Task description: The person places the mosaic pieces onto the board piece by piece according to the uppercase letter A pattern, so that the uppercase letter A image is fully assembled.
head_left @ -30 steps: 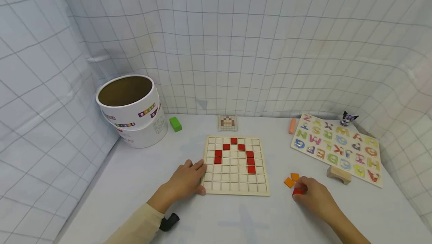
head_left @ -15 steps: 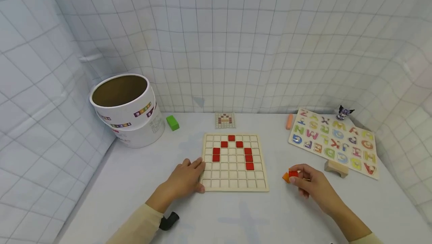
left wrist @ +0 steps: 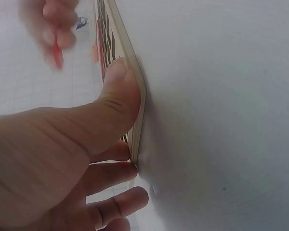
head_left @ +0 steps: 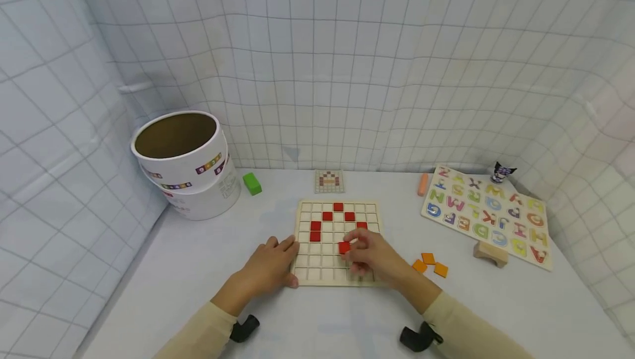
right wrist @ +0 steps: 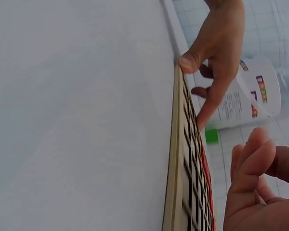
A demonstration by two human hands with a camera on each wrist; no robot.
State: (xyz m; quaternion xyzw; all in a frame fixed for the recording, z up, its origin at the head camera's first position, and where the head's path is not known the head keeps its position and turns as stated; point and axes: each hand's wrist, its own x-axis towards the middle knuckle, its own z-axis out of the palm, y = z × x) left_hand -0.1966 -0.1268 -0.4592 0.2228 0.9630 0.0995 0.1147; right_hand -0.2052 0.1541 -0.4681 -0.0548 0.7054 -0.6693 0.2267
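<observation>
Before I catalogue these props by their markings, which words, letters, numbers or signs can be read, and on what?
"G F E D C B A": nearest row, letter board.
"N M L K J": second row.
"S R": third row.
"Z": farthest row.
"9": strip on white bucket.
"8": purple patch on it.
Other board letters unsure; other bucket print too small or blurred.

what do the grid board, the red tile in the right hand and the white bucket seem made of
Grid board: probably matte wood, from its pale tan colour. Red tile: painted wood or plastic; its flat, even red leaves that open. White bucket: perhaps plastic or coated card; its wall looks smooth and printed.
</observation>
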